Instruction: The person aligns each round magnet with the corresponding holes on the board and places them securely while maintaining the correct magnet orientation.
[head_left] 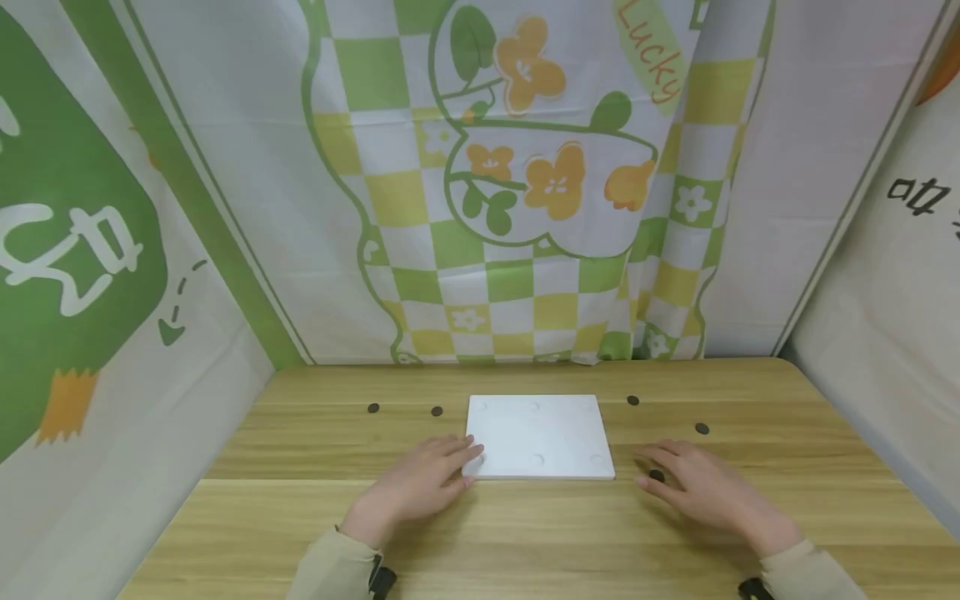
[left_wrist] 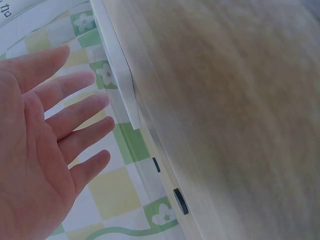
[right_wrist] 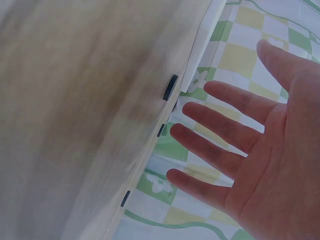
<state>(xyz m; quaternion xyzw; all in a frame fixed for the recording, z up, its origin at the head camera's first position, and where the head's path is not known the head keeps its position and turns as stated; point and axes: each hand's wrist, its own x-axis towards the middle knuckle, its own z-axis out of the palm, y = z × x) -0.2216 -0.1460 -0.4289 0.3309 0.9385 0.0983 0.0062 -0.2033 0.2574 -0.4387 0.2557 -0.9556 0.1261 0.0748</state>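
Head view: the left hand (head_left: 423, 477), left of centre in the lower half of the frame, has its fingers long and slightly parted, their tips overlapping the lower left corner of a white board (head_left: 540, 435). Left wrist view has those fingers spread, grasping nothing, with a gap seen between them and the board's edge at upper centre. The right hand (head_left: 705, 483), at lower right in the head view, has its thumb and fingers extended and parted, and a dark disc (head_left: 656, 475) shows between thumb and forefinger without being pinched. Right wrist view has these fingers spread wide and holding nothing, apart from the worktop (head_left: 555, 533).

The board lies flat on the worktop, just below the frame's centre: a thin plain rectangle with six faint round marks in two rows of three. Four more small, round, dark discs lie on the wood, two left of the board and two right of it.

Upper right of centre, the checked curtain (head_left: 465, 292) reads "Lucky" in orange-red on a pale green strip. White characters on green at far left and black ones at far right are cut off, and I cannot read them surely
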